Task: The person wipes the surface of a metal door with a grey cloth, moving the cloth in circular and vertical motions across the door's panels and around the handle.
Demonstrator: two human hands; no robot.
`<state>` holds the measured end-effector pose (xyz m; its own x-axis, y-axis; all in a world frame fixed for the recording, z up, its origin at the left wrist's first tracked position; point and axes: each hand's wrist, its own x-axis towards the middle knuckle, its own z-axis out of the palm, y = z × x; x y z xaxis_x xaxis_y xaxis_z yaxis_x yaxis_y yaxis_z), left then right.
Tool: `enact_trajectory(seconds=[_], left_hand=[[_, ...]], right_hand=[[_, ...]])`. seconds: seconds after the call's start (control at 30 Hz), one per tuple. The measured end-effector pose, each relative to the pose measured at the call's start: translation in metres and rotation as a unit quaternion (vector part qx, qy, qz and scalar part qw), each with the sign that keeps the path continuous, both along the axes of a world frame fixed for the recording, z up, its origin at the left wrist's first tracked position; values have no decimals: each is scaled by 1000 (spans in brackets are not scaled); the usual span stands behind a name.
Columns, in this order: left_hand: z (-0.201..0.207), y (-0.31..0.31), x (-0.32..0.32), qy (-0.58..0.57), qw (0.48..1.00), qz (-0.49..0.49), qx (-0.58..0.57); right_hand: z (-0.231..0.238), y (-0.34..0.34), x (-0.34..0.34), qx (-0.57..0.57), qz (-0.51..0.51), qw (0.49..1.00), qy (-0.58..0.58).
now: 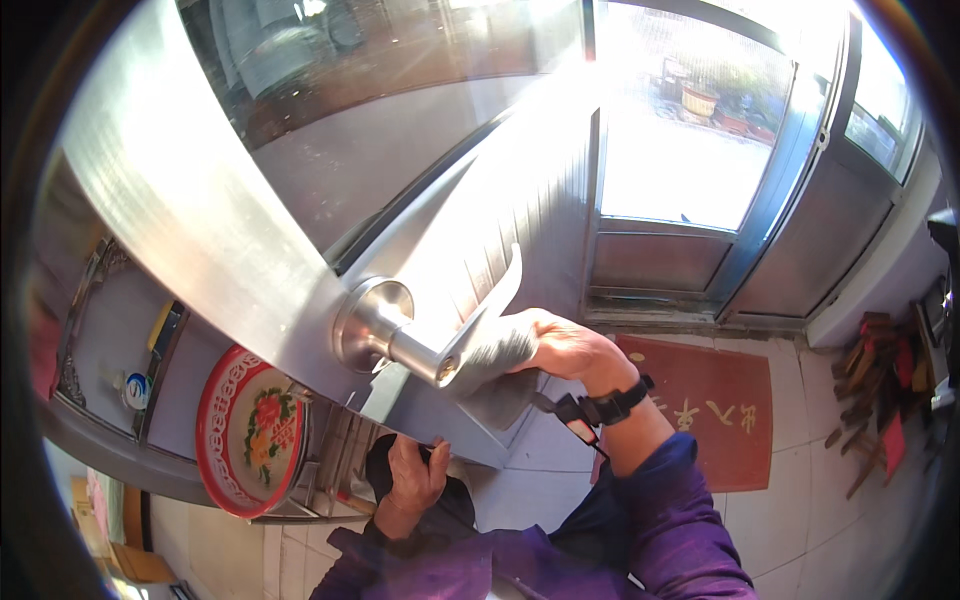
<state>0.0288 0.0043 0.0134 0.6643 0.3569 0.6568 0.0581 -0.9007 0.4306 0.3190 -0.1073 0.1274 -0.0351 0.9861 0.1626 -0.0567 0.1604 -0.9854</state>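
Grey cloth (pixel 492 350) sits just right of the lever door handle (pixel 418 348); whether it touches the lever's side can't be told. Right hand (pixel 565 345), right of the handle, has fingers and thumb together, clamped on the cloth; dark strap (pixel 618 402) on that wrist. Left hand (pixel 412 478) is below the handle, fingers bent at the lower part of the metal door (pixel 215 215); can't tell if they clamp its edge or only rest there. Door's broad silver upright runs up and left from the handle, window pane (pixel 340 195) above it. Tight side is below-left of the handle: red-rimmed basin (pixel 215 435) stands near the door and left hand, rim bowed toward them. Roomier side is right of the handle: pale floor tiles (pixel 560 450) run past the right forearm to the red mat (pixel 690 458), partly covered by that arm. Far right of the handle, wood pieces (pixel 870 390) are heaped by the wall; up-right, a glazed door (pixel 665 180) with metal frame edges bounds the floor.
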Motion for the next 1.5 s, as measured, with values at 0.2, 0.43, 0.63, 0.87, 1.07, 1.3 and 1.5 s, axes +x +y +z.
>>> enact_trajectory(seconds=[0.2, 0.43, 0.63, 0.87, 1.07, 1.3, 1.5], left_hand=[[-2, 1, 1, -13, 999, 1, -34], [-5, 1, 0, -16, 996, -16, -82], [-10, 8, 2, -27, 999, -11, -29], [-7, 5, 2, -6, 998, -12, -68], [-7, 4, 3, -20, 999, -6, -44], [-8, 5, -1, 3, 1000, -2, -24], [-5, 3, 1, -13, 1000, 12, -12]], right_hand=[[-45, -46, 8, 44, -374, 887, 269], [95, -72, -25, 304, -406, 835, -212], [139, -40, -93, 364, -322, 708, -512], [138, -41, -62, 333, -273, 745, -509], [102, -26, -11, 294, -228, 822, -430], [16, 13, -28, 200, -398, 884, 146], [-7, 4, -83, 183, -423, 828, 320]])
